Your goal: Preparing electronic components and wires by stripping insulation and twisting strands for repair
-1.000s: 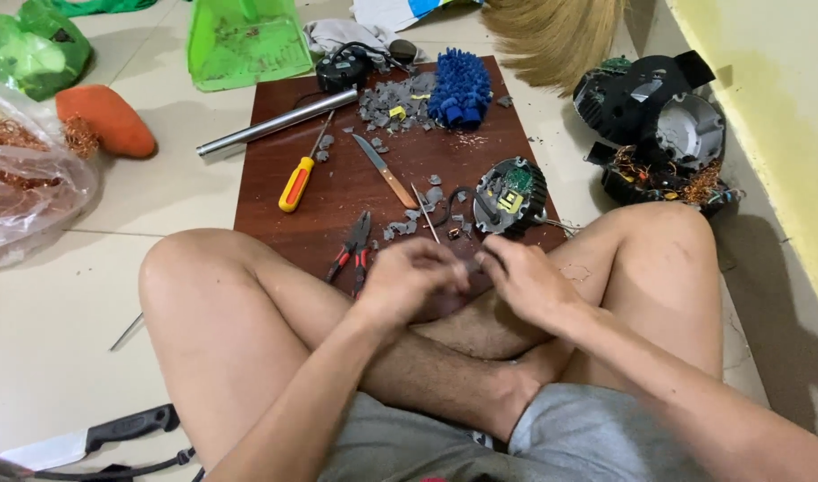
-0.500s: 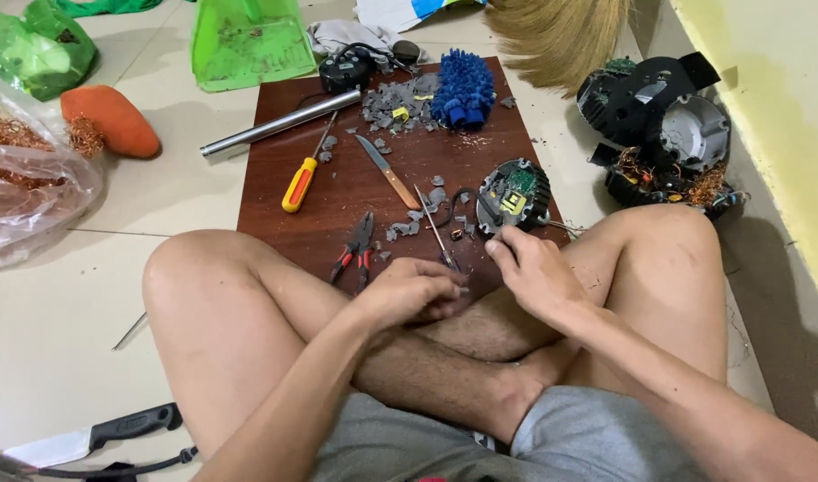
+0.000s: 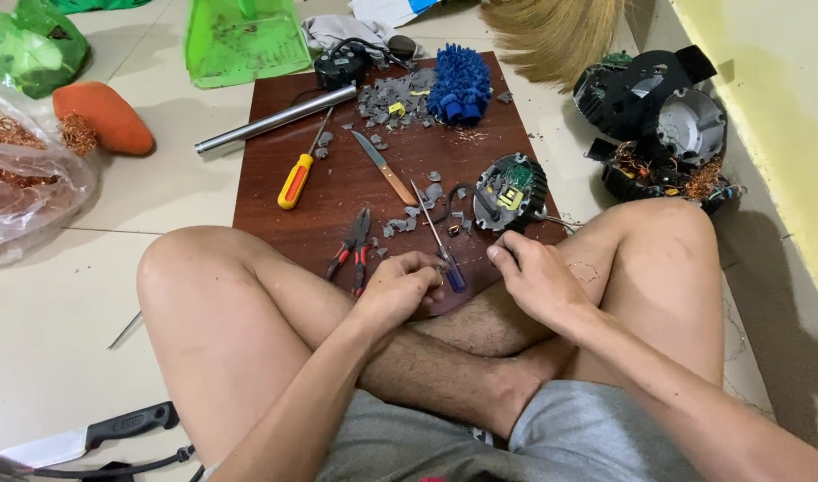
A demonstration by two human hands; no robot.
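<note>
I sit cross-legged behind a dark brown board (image 3: 337, 170). My left hand (image 3: 398, 287) rests on my shin at the board's near edge, its fingertips closed on the handle of a blue-handled screwdriver (image 3: 454, 277) whose shaft lies on the board. My right hand (image 3: 535, 278) is a little to the right, fingers curled, thumb against forefinger; whether it pinches anything is hidden. Just beyond it lies a round black motor part (image 3: 510, 191) with a green and yellow inside.
On the board lie red-handled pliers (image 3: 353, 245), a knife (image 3: 382, 168), a yellow screwdriver (image 3: 296, 178), grey fragments (image 3: 391, 94), a blue mop head (image 3: 460, 89) and a steel tube (image 3: 275, 119). Dismantled black housings (image 3: 659, 116) sit right, a copper-wire bag (image 3: 20, 187) left.
My hands were pressed together over my shins working on something small. They have parted: the left went to the screwdriver handle, the right toward the round motor part.
</note>
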